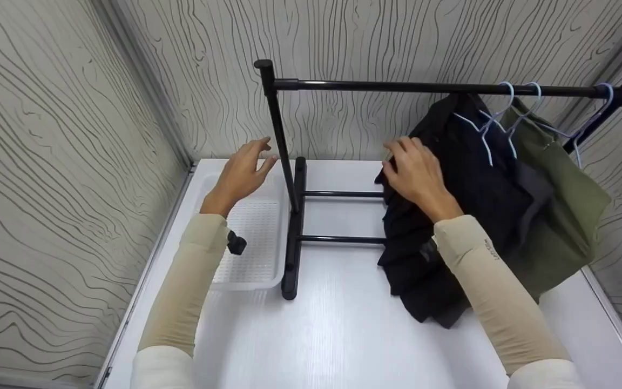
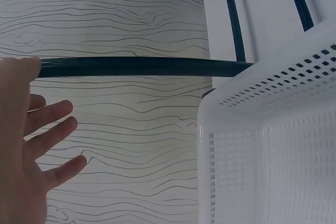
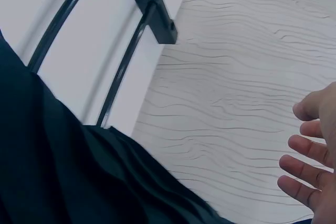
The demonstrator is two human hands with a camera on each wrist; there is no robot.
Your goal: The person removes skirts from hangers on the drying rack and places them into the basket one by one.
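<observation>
My left hand (image 1: 242, 174) hovers over the white plastic basket (image 1: 281, 273), just left of the rack's upright post (image 1: 280, 135). Its fingers are spread with nothing in them; in the left wrist view the thumb overlaps the post. My right hand (image 1: 414, 172) is at the left side of a black pleated garment (image 1: 424, 286) hanging from the rail. The right wrist view shows its fingers loosely extended and holding nothing, apart from the dark cloth (image 3: 105, 177). Beside the black garment hangs an olive green garment (image 1: 570, 216).
A black clothes rack (image 1: 365, 86) stands on the white table (image 1: 338, 324), with two lower crossbars (image 1: 343, 239). Pale blue hangers (image 1: 538, 94) hook over the rail's right part. Wood-patterned panels (image 1: 343, 43) enclose the back and sides.
</observation>
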